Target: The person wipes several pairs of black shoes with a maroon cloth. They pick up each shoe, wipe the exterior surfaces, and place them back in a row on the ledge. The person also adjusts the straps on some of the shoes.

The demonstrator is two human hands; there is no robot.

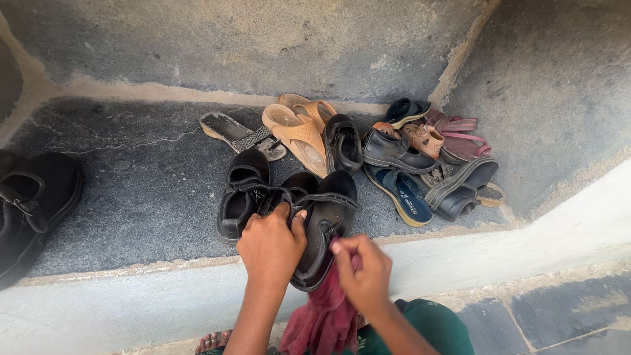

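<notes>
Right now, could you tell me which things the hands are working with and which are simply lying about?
In hand:
left hand grips black shoe
right hand holds maroon cloth

Lying about:
black strap shoe
tan sandals
blue sandal
pink sandals

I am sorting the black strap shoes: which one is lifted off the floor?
The black shoe gripped by the left hand, beside the maroon cloth in the right hand; the others lie on the floor.
</notes>
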